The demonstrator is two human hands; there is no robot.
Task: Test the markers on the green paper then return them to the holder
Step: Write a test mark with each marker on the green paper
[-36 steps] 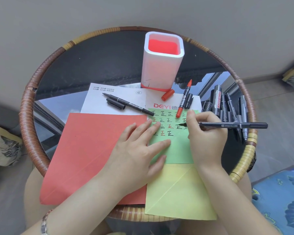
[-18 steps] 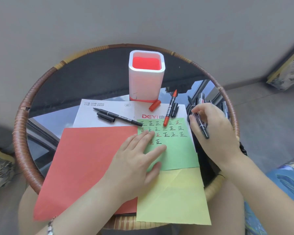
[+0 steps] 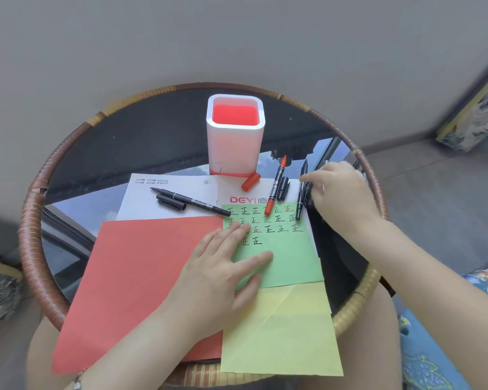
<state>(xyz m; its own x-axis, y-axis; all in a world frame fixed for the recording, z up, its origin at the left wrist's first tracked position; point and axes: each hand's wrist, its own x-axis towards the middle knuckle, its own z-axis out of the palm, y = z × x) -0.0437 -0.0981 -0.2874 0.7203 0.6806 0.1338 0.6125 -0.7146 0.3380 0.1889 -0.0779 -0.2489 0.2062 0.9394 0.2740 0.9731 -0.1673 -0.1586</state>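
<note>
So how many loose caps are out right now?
3. Left black cap beside the left black marker on the white sheet; red cap at the holder; right black cap beside the red marker. Right hand may hide more.

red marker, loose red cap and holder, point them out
red marker (image 3: 276,186): head view, mid barrel
loose red cap (image 3: 250,181): head view, its middle
holder (image 3: 235,149): head view, front white wall
</note>
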